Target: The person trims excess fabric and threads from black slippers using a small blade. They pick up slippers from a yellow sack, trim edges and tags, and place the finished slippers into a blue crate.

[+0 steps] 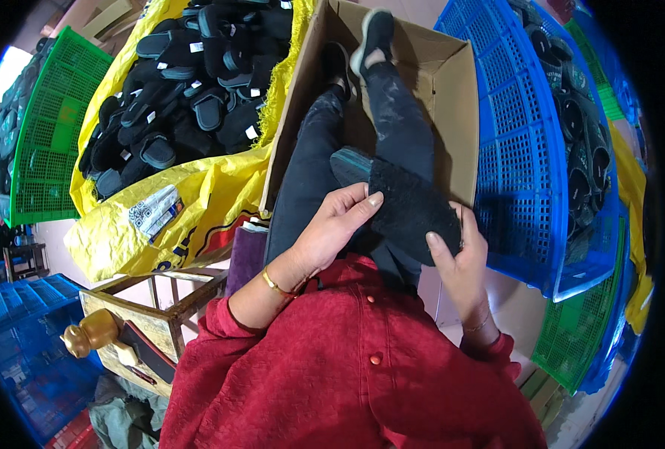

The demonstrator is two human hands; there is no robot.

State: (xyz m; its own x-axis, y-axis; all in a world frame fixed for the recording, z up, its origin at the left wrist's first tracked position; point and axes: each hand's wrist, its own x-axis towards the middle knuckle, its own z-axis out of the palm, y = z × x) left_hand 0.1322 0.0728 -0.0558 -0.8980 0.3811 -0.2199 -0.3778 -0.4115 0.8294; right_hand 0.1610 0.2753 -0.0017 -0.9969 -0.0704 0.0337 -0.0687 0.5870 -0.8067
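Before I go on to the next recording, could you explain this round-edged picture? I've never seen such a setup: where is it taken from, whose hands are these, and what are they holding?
There is no robot here. A person wears two fisheye cameras on the head; this is the left one's view, looking down, so straight edges bend near the rim. The bare left hand and right hand are the wearer's own. Between them they hold a fuzzy black slipper above the lap. Ahead is an open cardboard box. To the left, a yellow sack holds many dark slippers; to the right stands a blue crate of dark footwear.
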